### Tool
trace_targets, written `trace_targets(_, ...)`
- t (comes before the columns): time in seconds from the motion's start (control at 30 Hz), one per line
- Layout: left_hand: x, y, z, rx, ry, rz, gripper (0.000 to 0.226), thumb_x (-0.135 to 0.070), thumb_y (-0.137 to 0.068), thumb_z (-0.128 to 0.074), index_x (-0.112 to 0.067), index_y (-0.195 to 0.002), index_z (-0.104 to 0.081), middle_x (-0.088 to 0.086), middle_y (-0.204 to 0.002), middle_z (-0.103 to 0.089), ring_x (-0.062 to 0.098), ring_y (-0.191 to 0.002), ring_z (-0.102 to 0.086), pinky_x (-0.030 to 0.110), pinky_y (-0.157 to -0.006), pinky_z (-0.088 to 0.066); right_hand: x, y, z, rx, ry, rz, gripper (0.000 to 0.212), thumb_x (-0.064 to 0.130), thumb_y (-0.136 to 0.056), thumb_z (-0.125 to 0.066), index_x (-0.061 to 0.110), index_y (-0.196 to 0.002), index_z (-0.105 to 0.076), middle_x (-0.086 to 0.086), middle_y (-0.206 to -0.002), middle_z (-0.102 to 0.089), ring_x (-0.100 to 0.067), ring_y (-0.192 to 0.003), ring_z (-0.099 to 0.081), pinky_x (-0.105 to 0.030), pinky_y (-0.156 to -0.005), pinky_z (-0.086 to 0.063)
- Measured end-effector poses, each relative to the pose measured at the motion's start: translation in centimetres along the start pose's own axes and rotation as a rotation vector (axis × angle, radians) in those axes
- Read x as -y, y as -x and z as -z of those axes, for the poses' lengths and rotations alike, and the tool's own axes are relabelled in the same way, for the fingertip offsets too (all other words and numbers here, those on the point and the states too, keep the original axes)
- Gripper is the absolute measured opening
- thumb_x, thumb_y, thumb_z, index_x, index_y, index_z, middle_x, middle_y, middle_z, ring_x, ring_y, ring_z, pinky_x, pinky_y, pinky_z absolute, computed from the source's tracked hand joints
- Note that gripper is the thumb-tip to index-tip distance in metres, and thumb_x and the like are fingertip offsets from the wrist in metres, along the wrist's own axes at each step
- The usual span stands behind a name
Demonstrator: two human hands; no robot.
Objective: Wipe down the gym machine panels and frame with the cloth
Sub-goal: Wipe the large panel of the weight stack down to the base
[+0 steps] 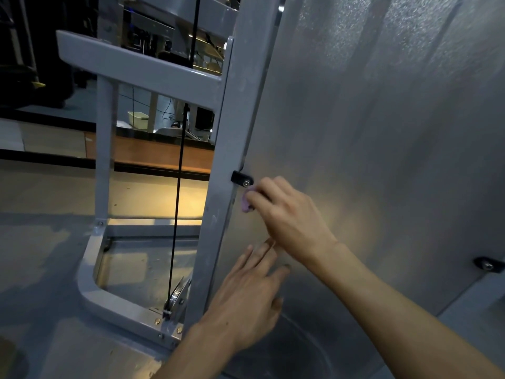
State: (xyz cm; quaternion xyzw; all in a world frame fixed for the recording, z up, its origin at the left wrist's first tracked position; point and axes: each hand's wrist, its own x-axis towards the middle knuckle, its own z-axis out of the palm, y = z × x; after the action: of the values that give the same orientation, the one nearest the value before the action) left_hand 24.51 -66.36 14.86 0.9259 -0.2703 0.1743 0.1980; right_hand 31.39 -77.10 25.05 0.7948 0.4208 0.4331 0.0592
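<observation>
The left hand [247,302] lies nearest, its fingers straight and spread flat against the lower part of the grey translucent panel [369,138], holding nothing. Just above it the right hand [287,212] curls its fingers around a small purple cloth [246,201], only an edge of which shows past the fingertips, pressed to the panel right beside the grey upright post of the frame [218,187]. Immediately above the cloth sits a black panel clip [241,179] with a silver screw. A second clip [487,263] sits at the panel's right edge. Left of the post, a black cable [177,198] drops to a pulley [177,295] at the frame's base. Beyond the frame runs a wooden ledge [164,154].
</observation>
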Motion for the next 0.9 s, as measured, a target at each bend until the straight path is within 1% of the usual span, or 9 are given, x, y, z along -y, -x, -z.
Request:
trace_targets(0.1,0.2,0.1,-0.2,0.018,0.035,-0.002,0.061,-0.033,-0.101,-0.054,-0.033,-0.158,-0.031,-0.007,-0.171,0.020,0.014,-0.156,0.022,0.027,-0.119,0.021,-1.6,-1.4,1.1,-0.088,0.022,-0.110,0.010,0.010,-0.098,-0.063,0.012,-0.098,-0.072,-0.007,-0.094,-0.063,-0.025,-0.082,-0.059,-0.035,-0.060,-0.050)
trace_targets(0.17,0.2,0.1,-0.2,0.022,0.040,-0.005,0.061,-0.033,-0.101,-0.053,-0.033,-0.158,-0.031,-0.009,-0.169,0.026,0.012,-0.155,0.026,0.027,-0.119,0.021,-1.7,-1.4,0.9,-0.104,0.042,-0.155,0.010,0.005,-0.092,-0.073,0.011,-0.101,-0.072,-0.007,-0.095,-0.063,-0.025,-0.081,-0.058,-0.036,-0.059,-0.051)
trace_targets(0.3,0.1,0.1,-0.1,0.028,0.070,0.016,0.061,-0.032,-0.102,-0.053,-0.034,-0.158,-0.029,-0.010,-0.168,0.029,0.011,-0.154,0.027,0.027,-0.120,0.021,-2.1,-1.6,1.3,-0.166,0.002,-0.190,0.008,0.006,-0.096,-0.070,0.007,-0.103,-0.072,-0.008,-0.096,-0.064,-0.026,-0.081,-0.058,-0.034,-0.062,-0.051)
trace_targets(0.43,0.1,0.0,0.0,0.030,0.064,0.012,0.062,-0.031,-0.102,-0.053,-0.033,-0.159,-0.029,-0.007,-0.170,0.024,0.011,-0.154,0.028,0.026,-0.120,0.022,-1.3,-2.9,0.7,-0.125,0.056,-0.179,0.015,0.000,-0.088,-0.072,0.008,-0.100,-0.071,-0.007,-0.093,-0.062,-0.024,-0.080,-0.056,-0.032,-0.054,-0.049)
trace_targets(0.53,0.0,0.0,0.0,0.031,0.062,0.010,0.062,-0.032,-0.102,-0.051,-0.032,-0.160,-0.028,-0.004,-0.172,0.014,0.013,-0.155,0.025,0.026,-0.118,0.024,0.0,-3.8,-0.1,-0.097,0.020,-0.128,0.015,0.005,-0.092,-0.055,0.006,-0.095,-0.070,-0.008,-0.091,-0.062,-0.025,-0.081,-0.057,-0.034,-0.050,-0.049)
trace_targets(0.73,0.5,0.1,-0.2,0.049,0.012,0.003,0.060,-0.035,-0.100,-0.049,-0.030,-0.157,-0.031,0.000,-0.172,-0.001,0.016,-0.158,0.013,0.037,-0.128,0.008,1.9,-6.9,-0.6,-0.058,-0.088,-0.081,0.044,0.021,-0.095,-0.030,0.004,-0.087,-0.070,-0.010,-0.083,-0.062,-0.027,-0.076,-0.058,-0.029,-0.048,-0.040)
trace_targets(0.8,0.5,0.1,-0.1,0.037,0.028,0.006,0.060,-0.034,-0.101,-0.050,-0.031,-0.158,-0.032,-0.003,-0.173,0.006,0.014,-0.157,0.017,0.035,-0.127,0.011,1.3,-6.4,-0.2,-0.033,-0.074,-0.072,0.032,0.015,-0.094,-0.040,0.005,-0.090,-0.070,-0.009,-0.085,-0.061,-0.026,-0.078,-0.056,-0.027,-0.048,-0.037)
trace_targets(0.87,0.4,0.2,0.0,0.022,0.036,0.015,0.061,-0.033,-0.101,-0.051,-0.031,-0.158,-0.031,-0.005,-0.173,0.012,0.013,-0.156,0.022,0.032,-0.125,0.015,0.1,-4.6,0.1,-0.025,-0.046,-0.086,0.013,0.003,-0.090,-0.058,0.008,-0.096,-0.069,-0.008,-0.089,-0.060,-0.025,-0.081,-0.053,-0.031,-0.048,-0.043)
trace_targets(0.9,0.3,0.2,0.0,0.014,0.037,0.015,0.061,-0.031,-0.100,-0.052,-0.031,-0.158,-0.032,-0.004,-0.173,0.013,0.013,-0.156,0.023,0.032,-0.126,0.014,-0.4,-3.5,0.2,-0.030,-0.035,-0.106,0.015,-0.001,-0.088,-0.063,0.009,-0.098,-0.068,-0.007,-0.091,-0.060,-0.024,-0.082,-0.051,-0.034,-0.050,-0.047)
